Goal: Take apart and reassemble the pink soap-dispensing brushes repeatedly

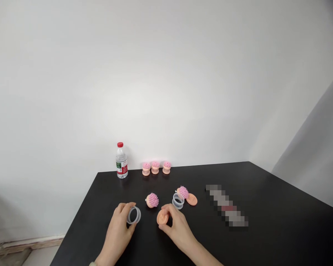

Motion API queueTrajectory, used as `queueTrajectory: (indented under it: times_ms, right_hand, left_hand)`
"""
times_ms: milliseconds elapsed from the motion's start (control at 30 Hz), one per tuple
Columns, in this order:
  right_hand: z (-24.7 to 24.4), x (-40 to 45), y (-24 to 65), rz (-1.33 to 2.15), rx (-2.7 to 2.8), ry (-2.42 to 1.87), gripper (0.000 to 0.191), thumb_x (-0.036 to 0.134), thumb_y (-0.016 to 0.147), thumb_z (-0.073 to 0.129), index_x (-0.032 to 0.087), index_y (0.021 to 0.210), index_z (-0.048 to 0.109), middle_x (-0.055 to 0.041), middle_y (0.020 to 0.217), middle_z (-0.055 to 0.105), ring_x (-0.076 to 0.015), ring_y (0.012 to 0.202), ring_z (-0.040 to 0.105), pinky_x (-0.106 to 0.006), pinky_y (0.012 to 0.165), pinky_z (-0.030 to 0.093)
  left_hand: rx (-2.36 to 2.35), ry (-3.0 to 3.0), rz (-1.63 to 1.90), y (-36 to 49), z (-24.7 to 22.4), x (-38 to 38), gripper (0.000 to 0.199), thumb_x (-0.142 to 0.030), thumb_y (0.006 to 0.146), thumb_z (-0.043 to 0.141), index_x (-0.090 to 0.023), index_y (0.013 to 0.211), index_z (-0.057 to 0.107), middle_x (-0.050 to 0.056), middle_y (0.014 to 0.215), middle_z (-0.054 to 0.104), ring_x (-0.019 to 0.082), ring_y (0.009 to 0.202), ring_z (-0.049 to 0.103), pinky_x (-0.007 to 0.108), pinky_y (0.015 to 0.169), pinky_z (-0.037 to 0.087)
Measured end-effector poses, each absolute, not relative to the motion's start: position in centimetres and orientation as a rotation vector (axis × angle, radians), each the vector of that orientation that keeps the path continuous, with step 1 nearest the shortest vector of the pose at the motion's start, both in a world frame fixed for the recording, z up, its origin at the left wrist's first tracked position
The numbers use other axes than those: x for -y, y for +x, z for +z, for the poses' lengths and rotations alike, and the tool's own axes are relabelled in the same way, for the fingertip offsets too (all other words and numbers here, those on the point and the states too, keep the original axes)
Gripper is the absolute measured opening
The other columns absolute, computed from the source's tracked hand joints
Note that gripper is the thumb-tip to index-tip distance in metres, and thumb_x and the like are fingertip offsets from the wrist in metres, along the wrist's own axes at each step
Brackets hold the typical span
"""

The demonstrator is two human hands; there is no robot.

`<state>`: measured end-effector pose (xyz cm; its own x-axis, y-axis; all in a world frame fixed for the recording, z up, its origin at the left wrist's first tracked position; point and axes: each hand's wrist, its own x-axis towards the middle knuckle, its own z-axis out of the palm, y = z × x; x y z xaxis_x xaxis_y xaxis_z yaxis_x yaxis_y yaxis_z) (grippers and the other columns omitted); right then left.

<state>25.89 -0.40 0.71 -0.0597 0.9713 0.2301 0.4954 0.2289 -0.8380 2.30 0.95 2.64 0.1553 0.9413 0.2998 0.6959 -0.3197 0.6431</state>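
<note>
- The left hand [118,232] grips a clear grey plastic ring [133,215] between thumb and fingers, partly closed around its rim, and the ring stands tilted on edge.
- The right hand [177,231] pinches a flat peach plastic disc [162,217] between thumb and fingertips, nearly closed on it.
- Between the hands, a round peach brush head with pink bristles [152,200] lies on its side on the black table [266,225].
- Just beyond the right hand, two stacked clear rings [178,201] touch a second pink-bristled brush head [183,192], beside a loose peach disc [191,200].
- To the right lies a long pixelated object [226,205].
- At the far edge stand three upright pink-bristled brushes [155,167] and a red-capped clear water bottle [121,161], before a white wall [166,81].
</note>
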Motion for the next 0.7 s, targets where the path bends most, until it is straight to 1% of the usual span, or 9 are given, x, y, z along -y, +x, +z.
queueTrajectory:
  times_ms: [100, 267, 400, 467, 533, 600, 700]
  right_hand:
    - [-0.1, 0.1, 25.7, 0.647, 1.735, -1.453, 0.031, 0.002, 0.064, 0.065, 0.023, 0.073, 0.044, -0.0044, 0.102, 0.067, -0.0266, 0.099, 0.064, -0.040, 0.090, 0.048]
    - [-0.5, -0.8, 24.9, 0.548, 1.793, -1.514, 0.039, 0.004, 0.066, 0.077, 0.023, 0.066, 0.043, -0.0036, 0.093, 0.066, -0.0275, 0.096, 0.060, -0.039, 0.087, 0.047]
    - [-0.7, -1.6, 24.1, 0.503, 1.832, -1.536, 0.040, 0.007, 0.062, 0.087, 0.022, 0.071, 0.051, -0.0047, 0.096, 0.065, -0.0284, 0.097, 0.059, -0.038, 0.086, 0.048]
    - [-0.8, -1.6, 24.1, 0.493, 1.840, -1.544, 0.041, 0.008, 0.060, 0.089, 0.021, 0.076, 0.054, -0.0059, 0.100, 0.065, -0.0290, 0.100, 0.059, -0.039, 0.088, 0.050]
    - [-0.7, -1.2, 24.3, 0.487, 1.844, -1.546, 0.042, 0.009, 0.060, 0.090, 0.020, 0.082, 0.056, -0.0078, 0.110, 0.064, -0.0298, 0.108, 0.059, -0.040, 0.094, 0.050]
    - [-0.2, -0.6, 24.9, 0.483, 1.851, -1.539, 0.040, 0.011, 0.062, 0.089, 0.020, 0.085, 0.058, -0.0089, 0.120, 0.062, -0.0300, 0.117, 0.058, -0.040, 0.099, 0.049]
    - [1.8, -0.3, 26.4, 0.356, 1.897, -1.522, 0.029, 0.014, 0.072, 0.082, 0.022, 0.089, 0.060, -0.0081, 0.124, 0.062, -0.0287, 0.121, 0.057, -0.040, 0.100, 0.049]
  left_hand:
    - [-1.600, 2.143, 0.839, 3.6, 2.6, -1.6, 0.046, -0.004, 0.077, 0.052, -0.019, 0.120, 0.062, 0.011, 0.112, 0.063, 0.027, 0.106, 0.061, 0.044, 0.093, 0.049]
    - [-1.649, 2.149, 0.637, 5.3, 2.7, -3.6, 0.049, -0.003, 0.069, 0.060, -0.014, 0.117, 0.062, 0.010, 0.107, 0.063, 0.028, 0.105, 0.060, 0.038, 0.092, 0.047]
    - [-1.652, 2.131, 0.573, 6.4, 2.4, -4.4, 0.051, -0.004, 0.071, 0.059, -0.014, 0.122, 0.058, 0.010, 0.113, 0.062, 0.026, 0.111, 0.059, 0.034, 0.095, 0.045]
    - [-1.661, 2.109, 0.557, 6.7, 2.4, -4.3, 0.058, -0.004, 0.069, 0.061, -0.013, 0.126, 0.056, 0.011, 0.118, 0.060, 0.026, 0.114, 0.058, 0.033, 0.096, 0.045]
    - [-1.672, 2.089, 0.553, 6.6, 2.7, -3.9, 0.069, -0.003, 0.065, 0.064, -0.012, 0.132, 0.052, 0.013, 0.125, 0.058, 0.027, 0.118, 0.056, 0.034, 0.100, 0.043]
    - [-1.673, 2.084, 0.565, 6.2, 3.1, -3.1, 0.077, -0.004, 0.063, 0.065, -0.011, 0.138, 0.048, 0.014, 0.131, 0.055, 0.029, 0.121, 0.053, 0.036, 0.104, 0.041]
    - [-1.652, 2.097, 0.607, 4.9, 3.2, -1.5, 0.079, -0.008, 0.066, 0.065, -0.014, 0.142, 0.045, 0.013, 0.137, 0.051, 0.030, 0.125, 0.049, 0.039, 0.108, 0.040]
